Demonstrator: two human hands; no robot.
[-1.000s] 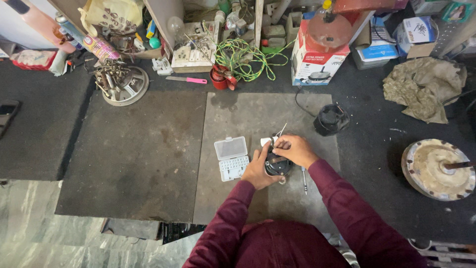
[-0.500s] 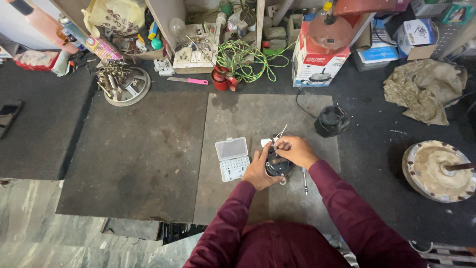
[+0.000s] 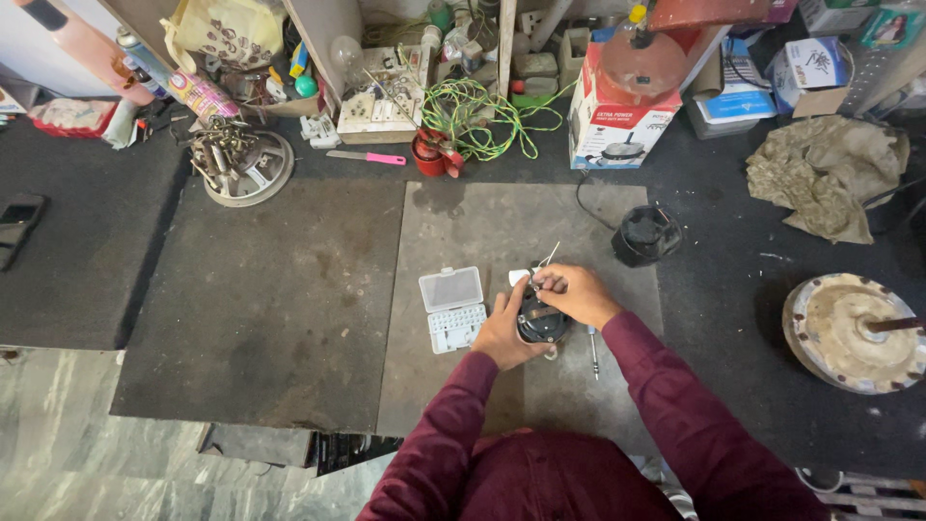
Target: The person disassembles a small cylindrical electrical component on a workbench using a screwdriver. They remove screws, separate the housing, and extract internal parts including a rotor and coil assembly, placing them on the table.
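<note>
Motor (image 3: 540,320): small, round, black, on grey mat (image 3: 463,232), held between both hands; left hand (image 3: 503,330) cupped on its left side, right hand (image 3: 575,294) closed over top; white wires (image 3: 548,257) protrude above; open case (image 3: 453,308) just left; screwdriver (image 3: 593,349) right

Premises: a repair workshop. Evidence along the far edge of the dark worktop (image 3: 289,289): coiled green wire (image 3: 482,111), a round tray of metal parts (image 3: 241,164), a pink-handled knife (image 3: 367,157); near the right edge, a dismantled fan motor (image 3: 854,333) and a soiled rag (image 3: 830,174).
</note>
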